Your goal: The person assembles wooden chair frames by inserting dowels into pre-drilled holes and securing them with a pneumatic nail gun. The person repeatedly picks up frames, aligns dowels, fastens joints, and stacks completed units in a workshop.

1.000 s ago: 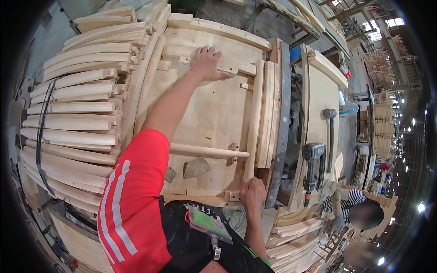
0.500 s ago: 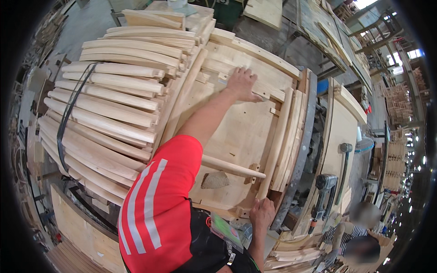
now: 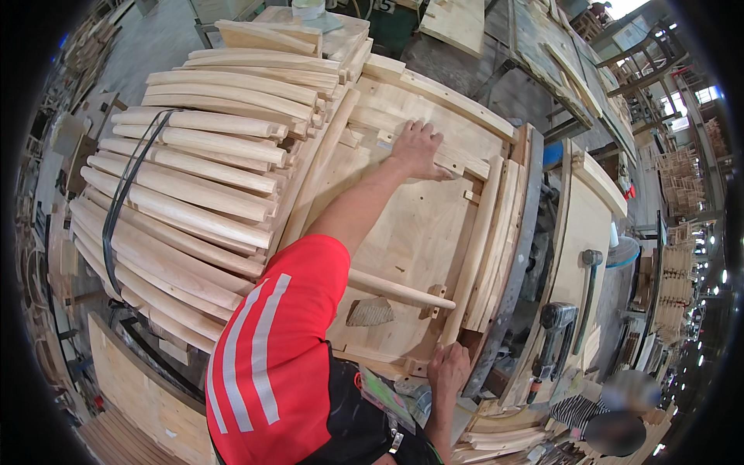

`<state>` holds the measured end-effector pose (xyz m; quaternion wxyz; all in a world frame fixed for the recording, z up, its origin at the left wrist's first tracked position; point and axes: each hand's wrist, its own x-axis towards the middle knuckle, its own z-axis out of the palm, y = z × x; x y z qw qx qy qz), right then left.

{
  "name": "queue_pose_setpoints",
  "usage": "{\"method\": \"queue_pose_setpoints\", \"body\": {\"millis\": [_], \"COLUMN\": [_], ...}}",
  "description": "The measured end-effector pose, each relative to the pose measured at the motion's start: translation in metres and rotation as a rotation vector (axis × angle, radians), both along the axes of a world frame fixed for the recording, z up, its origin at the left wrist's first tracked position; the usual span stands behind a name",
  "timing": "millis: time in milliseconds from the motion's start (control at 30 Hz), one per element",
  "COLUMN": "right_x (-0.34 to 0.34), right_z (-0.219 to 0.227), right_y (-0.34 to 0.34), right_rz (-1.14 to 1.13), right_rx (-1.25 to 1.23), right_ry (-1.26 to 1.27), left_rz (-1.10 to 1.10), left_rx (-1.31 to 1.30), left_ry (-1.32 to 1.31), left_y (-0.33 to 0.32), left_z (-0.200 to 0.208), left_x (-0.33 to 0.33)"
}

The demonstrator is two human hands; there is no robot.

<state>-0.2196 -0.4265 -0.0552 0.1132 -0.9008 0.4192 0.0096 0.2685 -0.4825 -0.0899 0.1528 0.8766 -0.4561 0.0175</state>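
Observation:
My left hand (image 3: 418, 151) spans a flat wooden rail (image 3: 466, 161), its fingers over the far edge and thumb along the near one. The rail runs across a pale wooden work board (image 3: 403, 213). At the near right corner, my right hand (image 3: 449, 367) is closed around the lower end of a long rounded wooden leg (image 3: 474, 252). A round crossbar (image 3: 399, 288) meets that leg, its left part hidden behind my red sleeve. Another long rounded leg (image 3: 329, 151) lies along the board's left side. A rough wood scrap (image 3: 370, 312) lies on the board below the crossbar.
Strapped curved wooden pieces (image 3: 186, 182) are stacked at the left. To the right, past a grey metal edge (image 3: 518, 248), a side table carries a nail gun (image 3: 554, 325) and a hammer (image 3: 591, 263). A person (image 3: 577, 411) in stripes is at the lower right.
The view has shifted slightly, so the scene sits a little lower and to the right. Both hands stay at the same spots on the wood. The striped person's posture differs.

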Motion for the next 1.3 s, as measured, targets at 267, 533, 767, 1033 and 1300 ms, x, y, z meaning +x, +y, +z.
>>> {"method": "queue_pose_setpoints", "body": {"millis": [267, 533, 767, 1033, 1300], "right_x": [-0.001, -0.003, -0.009, -0.049, -0.067], "right_z": [-0.004, -0.001, 0.025, 0.108, 0.089], "right_y": [0.001, 0.000, -0.018, -0.120, -0.205], "right_rz": [-0.024, -0.025, -0.034, -0.124, 0.010], "right_rx": [-0.026, -0.025, 0.204, -0.585, -0.323], "right_ry": [-0.023, -0.051, 0.000, -0.185, -0.061], "left_rz": [-0.068, -0.069, -0.064, -0.055, 0.202], "left_rx": [-0.009, 0.053, -0.011, -0.056, -0.238], "left_ry": [0.066, 0.065, -0.045, -0.050, -0.086], "left_y": [0.001, -0.002, -0.002, -0.001, 0.005], "left_z": [0.000, 0.004, -0.003, 0.002, -0.006], "left_x": [0.005, 0.009, 0.006, 0.001, -0.040]}}
